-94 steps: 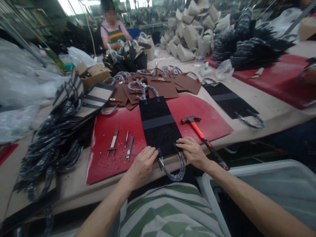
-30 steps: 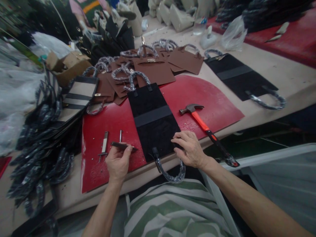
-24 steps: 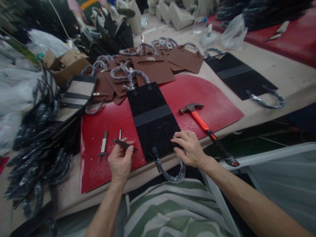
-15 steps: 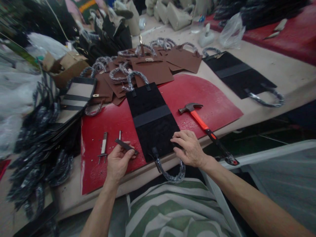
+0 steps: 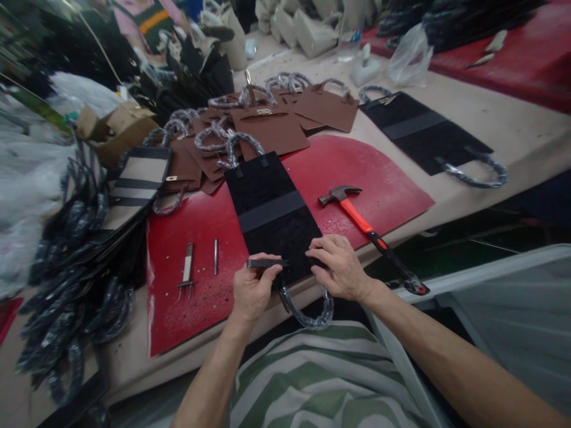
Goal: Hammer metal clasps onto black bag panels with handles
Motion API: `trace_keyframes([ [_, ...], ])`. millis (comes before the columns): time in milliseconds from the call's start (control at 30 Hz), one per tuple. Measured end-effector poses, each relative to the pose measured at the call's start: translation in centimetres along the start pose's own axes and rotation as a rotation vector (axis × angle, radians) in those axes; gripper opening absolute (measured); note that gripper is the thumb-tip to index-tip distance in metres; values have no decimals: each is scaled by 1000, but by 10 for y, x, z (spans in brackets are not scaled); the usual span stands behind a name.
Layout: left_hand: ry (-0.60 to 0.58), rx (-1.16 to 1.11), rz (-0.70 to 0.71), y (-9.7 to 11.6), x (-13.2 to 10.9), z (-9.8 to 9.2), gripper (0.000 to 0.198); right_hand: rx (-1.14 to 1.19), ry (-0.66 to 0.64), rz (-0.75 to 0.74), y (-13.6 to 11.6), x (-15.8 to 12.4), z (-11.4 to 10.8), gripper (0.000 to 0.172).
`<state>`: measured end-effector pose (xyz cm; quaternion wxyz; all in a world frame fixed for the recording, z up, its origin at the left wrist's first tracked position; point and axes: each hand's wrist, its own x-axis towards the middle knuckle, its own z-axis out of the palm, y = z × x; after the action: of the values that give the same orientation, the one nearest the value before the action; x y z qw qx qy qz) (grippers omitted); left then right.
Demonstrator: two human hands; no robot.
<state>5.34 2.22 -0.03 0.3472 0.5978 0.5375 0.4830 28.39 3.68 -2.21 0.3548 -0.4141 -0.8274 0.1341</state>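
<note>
On the red mat lies a black bag panel [image 5: 272, 196] with plastic-wrapped handles at both ends. My left hand [image 5: 253, 292] pinches a dark, flat bar-shaped metal tool [image 5: 263, 263]; its tip is over the panel, beside the near handle's left tab. My right hand [image 5: 339, 267] has its fingers curled on the panel's near right edge. They cover the right end of the near handle [image 5: 319, 321]. Right of the panel rests a claw hammer [image 5: 357, 217] with an orange and black grip. A two-pronged metal tool [image 5: 187, 267] and a thin metal rod [image 5: 216, 257] lie to the left.
Brown bag panels [image 5: 267, 131] overlap behind the red mat [image 5: 375, 166]. Another black panel [image 5: 428, 131] lies at right. Black handled pieces [image 5: 75, 255] are piled at left, near a cardboard box [image 5: 118, 128]. Another person [image 5: 147, 21] is at the far left.
My left hand has moved right with the flat tool, from over the mat to the near handle's left tab. The thin rod now shows fully. My right hand has stayed put.
</note>
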Motion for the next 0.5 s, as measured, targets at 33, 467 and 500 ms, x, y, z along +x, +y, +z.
trace_keyframes([
  [33,-5,31,14,-1,-1,1,15,0,0,1,0,0,0,25],
  [467,-8,190,79,-4,-3,3,11,-6,-8,-1,0,0,-1,24],
  [500,-8,193,81,-5,-4,3,12,-8,-9,-2,0,0,-1,24],
])
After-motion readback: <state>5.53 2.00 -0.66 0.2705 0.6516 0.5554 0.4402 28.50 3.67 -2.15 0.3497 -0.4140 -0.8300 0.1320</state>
